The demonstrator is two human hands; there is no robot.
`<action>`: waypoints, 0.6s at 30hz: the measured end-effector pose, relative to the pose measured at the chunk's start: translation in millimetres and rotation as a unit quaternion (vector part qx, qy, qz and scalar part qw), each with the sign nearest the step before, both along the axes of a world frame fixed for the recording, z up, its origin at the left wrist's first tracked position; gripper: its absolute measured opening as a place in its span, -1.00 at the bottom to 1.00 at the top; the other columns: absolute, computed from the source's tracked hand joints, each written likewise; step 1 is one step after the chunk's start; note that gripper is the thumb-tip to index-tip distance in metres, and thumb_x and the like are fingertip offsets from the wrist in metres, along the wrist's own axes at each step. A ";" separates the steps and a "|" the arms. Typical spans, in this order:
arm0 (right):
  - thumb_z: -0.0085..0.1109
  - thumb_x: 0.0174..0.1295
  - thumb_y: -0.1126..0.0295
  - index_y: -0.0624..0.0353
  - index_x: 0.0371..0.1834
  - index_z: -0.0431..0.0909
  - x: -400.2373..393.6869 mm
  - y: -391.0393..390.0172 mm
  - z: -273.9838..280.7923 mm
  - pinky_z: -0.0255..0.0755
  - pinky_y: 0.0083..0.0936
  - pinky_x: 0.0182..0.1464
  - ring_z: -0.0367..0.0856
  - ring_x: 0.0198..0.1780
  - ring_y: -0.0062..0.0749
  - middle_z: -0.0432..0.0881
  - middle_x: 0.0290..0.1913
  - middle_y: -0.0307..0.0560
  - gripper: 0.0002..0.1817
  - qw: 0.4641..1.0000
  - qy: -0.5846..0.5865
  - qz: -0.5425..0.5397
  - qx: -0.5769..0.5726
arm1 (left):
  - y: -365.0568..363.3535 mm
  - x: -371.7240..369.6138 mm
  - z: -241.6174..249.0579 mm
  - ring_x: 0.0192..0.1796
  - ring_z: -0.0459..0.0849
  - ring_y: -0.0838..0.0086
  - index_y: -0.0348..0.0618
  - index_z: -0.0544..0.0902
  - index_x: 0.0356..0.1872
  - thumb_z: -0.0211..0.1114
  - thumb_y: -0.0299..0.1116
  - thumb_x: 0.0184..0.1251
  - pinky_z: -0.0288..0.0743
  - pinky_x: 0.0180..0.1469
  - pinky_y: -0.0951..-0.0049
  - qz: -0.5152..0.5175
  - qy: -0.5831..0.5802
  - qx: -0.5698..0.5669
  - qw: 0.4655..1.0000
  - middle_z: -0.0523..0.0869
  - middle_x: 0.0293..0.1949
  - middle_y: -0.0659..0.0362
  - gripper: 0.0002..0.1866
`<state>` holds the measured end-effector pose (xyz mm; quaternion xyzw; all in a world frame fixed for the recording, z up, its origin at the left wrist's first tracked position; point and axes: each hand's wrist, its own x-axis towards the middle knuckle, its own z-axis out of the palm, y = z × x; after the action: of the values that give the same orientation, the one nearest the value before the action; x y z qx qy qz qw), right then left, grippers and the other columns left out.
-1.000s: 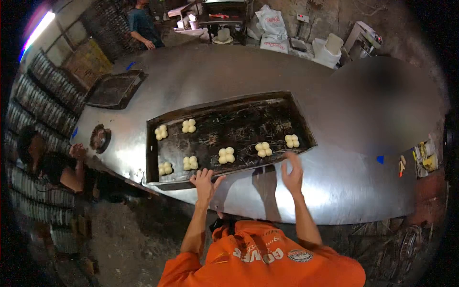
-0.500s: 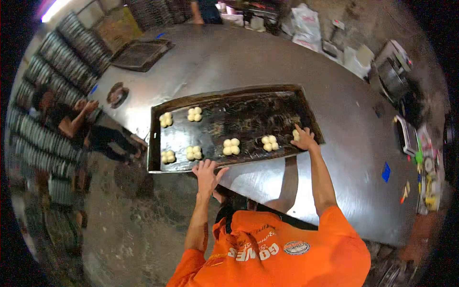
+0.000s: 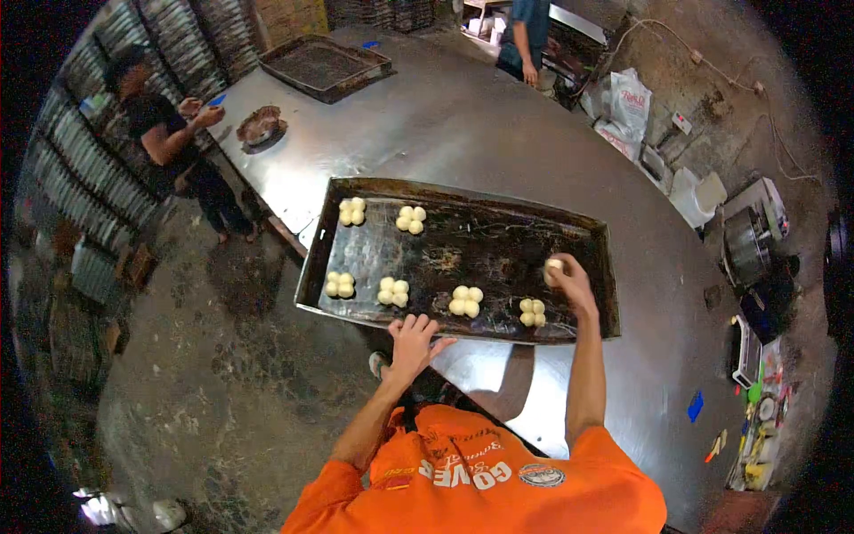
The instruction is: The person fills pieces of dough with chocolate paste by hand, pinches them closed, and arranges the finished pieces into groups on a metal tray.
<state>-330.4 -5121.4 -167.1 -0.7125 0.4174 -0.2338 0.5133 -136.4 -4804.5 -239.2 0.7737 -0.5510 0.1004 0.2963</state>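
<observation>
A large dark baking tray (image 3: 498, 222) lies on the metal table, with several clusters of pale dough balls on it. Along its near side are clusters such as one at the centre (image 3: 465, 301) and one further right (image 3: 533, 312); two more stand at the far left. My left hand (image 3: 414, 344) rests with fingers spread at the tray's near rim and holds nothing. Over the right part of the tray, my right hand (image 3: 572, 282) has its fingers closed round a pale dough piece (image 3: 553, 267), partly hidden by the fingers.
An empty dark tray (image 3: 326, 69) and a brown bowl-like item (image 3: 261, 129) sit at the table's far left. One person (image 3: 169, 133) stands at the left, another (image 3: 525, 40) at the back. Bags (image 3: 628, 107), a metal pot (image 3: 747, 245) and a blue scraper (image 3: 696, 406) are at the right.
The view has turned, so the tray appears tilted the other way. My right hand has moved from the near right edge of the tray further in, with dough in its fingers. My left hand stays at the rim.
</observation>
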 end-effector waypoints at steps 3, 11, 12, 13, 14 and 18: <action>0.41 0.08 0.22 0.12 0.07 0.59 95.6 10.3 18.0 0.56 -0.33 -0.02 0.68 -0.10 -0.23 0.69 -0.16 -0.02 -0.52 0.986 0.079 0.058 -0.133 | 0.9 2.1 6.7 -0.15 0.46 0.33 0.02 0.62 -0.32 0.34 0.19 0.20 0.10 0.00 0.18 -0.007 -0.009 0.009 1.000 0.48 -0.30 0.23 -0.57; 0.40 0.03 0.02 -0.02 0.16 0.51 244.0 15.1 -53.7 0.45 0.07 0.18 0.44 0.16 0.32 0.43 0.19 0.14 -0.39 0.888 0.344 0.114 -0.283 | 5.1 12.7 -15.1 -0.13 0.50 0.37 0.05 0.55 -0.30 0.25 0.07 0.34 0.16 -0.04 0.23 -0.058 -0.017 0.015 0.998 0.48 -0.29 0.24 -0.68; 0.40 0.03 0.02 -0.02 0.16 0.51 245.6 20.2 -43.9 0.45 0.07 0.18 0.44 0.16 0.32 0.43 0.19 0.14 -0.39 0.888 0.347 0.112 -0.280 | 6.5 13.7 -16.1 -0.13 0.50 0.37 0.05 0.55 -0.30 0.25 0.07 0.34 0.16 -0.04 0.23 -0.062 -0.014 0.017 0.998 0.48 -0.29 0.24 -0.68; 0.35 0.06 -0.11 -0.12 0.25 0.46 247.6 18.7 -40.3 0.44 0.18 0.19 0.38 0.23 0.42 0.35 0.28 0.13 -0.32 0.881 0.380 0.129 -0.249 | 6.5 14.3 -17.1 -0.14 0.50 0.37 0.06 0.54 -0.30 0.25 0.05 0.35 0.16 -0.04 0.24 -0.064 -0.008 0.017 0.998 0.48 -0.29 0.25 -0.69; 0.29 0.09 -0.25 -0.21 0.34 0.41 246.8 15.6 -34.9 0.42 0.29 0.19 0.32 0.30 0.52 0.28 0.38 0.12 -0.24 0.873 0.413 0.145 -0.216 | 5.7 13.6 -16.0 -0.14 0.49 0.38 0.06 0.54 -0.30 0.24 0.04 0.36 0.15 -0.04 0.25 -0.067 -0.002 0.018 0.998 0.48 -0.29 0.25 -0.71; 0.04 0.15 -0.46 -0.34 0.55 0.17 215.3 21.7 14.7 0.36 0.20 0.30 0.28 0.39 0.49 0.11 0.56 0.08 -0.08 0.901 0.370 0.074 -0.215 | 5.4 16.3 -9.0 -0.16 0.49 0.42 0.09 0.53 -0.31 0.26 0.02 0.35 0.14 -0.05 0.25 -0.057 -0.025 0.009 0.998 0.47 -0.31 0.29 -0.73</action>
<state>-115.1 -5099.7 -152.4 -0.8698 0.4624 0.0012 0.1721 -120.1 -4799.1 -248.2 0.7413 -0.6019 0.0974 0.2806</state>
